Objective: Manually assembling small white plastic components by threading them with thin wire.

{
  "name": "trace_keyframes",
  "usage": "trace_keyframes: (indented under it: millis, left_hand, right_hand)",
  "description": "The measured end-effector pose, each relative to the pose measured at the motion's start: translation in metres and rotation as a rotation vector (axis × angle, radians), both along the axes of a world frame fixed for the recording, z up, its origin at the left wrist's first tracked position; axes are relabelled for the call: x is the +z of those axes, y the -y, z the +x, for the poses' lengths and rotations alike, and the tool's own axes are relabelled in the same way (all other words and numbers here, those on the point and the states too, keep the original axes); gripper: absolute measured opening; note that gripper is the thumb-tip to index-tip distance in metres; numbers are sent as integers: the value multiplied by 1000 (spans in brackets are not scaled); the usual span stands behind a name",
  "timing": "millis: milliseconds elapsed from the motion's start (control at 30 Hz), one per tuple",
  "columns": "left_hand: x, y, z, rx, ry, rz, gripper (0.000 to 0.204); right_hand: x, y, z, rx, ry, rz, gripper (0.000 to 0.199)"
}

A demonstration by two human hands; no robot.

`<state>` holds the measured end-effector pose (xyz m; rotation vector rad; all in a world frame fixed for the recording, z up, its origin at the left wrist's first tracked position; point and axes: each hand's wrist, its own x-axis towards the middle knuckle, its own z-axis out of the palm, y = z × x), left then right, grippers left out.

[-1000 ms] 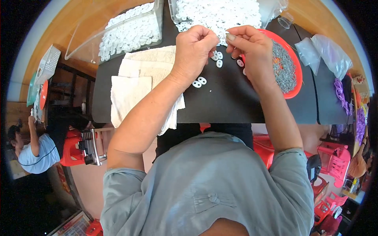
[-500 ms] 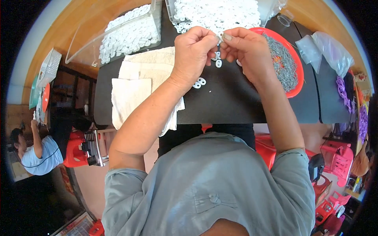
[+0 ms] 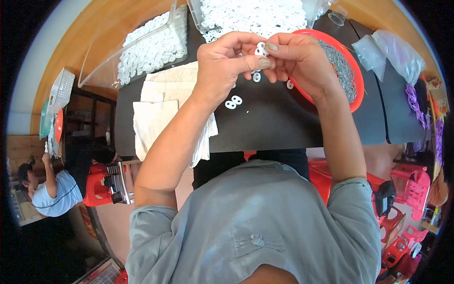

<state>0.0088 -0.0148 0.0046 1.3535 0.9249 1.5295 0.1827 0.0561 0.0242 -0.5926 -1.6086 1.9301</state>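
Note:
Small white oval plastic pieces with two holes [image 3: 260,48] sit between my fingers, held up over the far part of the dark table. My left hand [image 3: 229,66] is closed around them, thumb and fingers pinching. From the other side my right hand [image 3: 302,59] grips them with thumb and forefinger. Whether a spring is among them is hidden by my fingers. Two loose white pieces [image 3: 233,102] lie on the table nearer to me, and another white piece [image 3: 290,84] rests beside the red basin [image 3: 360,78]. Grey spring-like bits [image 3: 341,66] fill that basin.
A tub of white pieces [image 3: 255,14] stands at the far edge. On the left are a tilted clear bin [image 3: 153,45] and folded cream cloths [image 3: 156,118]. Clear plastic bags [image 3: 399,54] lie at right. Another person [image 3: 56,191] sits far left.
My hands have turned so the white pieces show between my fingers. My left thumb has come lower. The whole view has shifted slightly, table and bins with it.

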Motion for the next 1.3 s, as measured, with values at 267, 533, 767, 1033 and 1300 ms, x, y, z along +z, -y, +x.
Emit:
trace_keyframes:
  millis: [267, 533, 767, 1033, 1300]
  left_hand:
    - [2, 2, 0, -10, 77, 16, 24]
    - [2, 4, -1, 52, 26, 15, 24]
    - [10, 11, 4, 46, 54, 49, 24]
    - [14, 14, 6, 24, -34, 160, 25]
    - [11, 14, 5, -13, 15, 171, 23]
  right_hand:
    - [-2, 0, 0, 39, -11, -46, 23]
    - [0, 7, -1, 11, -16, -40, 23]
    - [5, 10, 0, 27, -72, -90, 21]
    - [8, 14, 1, 13, -81, -83, 19]
    - [8, 20, 1, 25, -98, -165, 16]
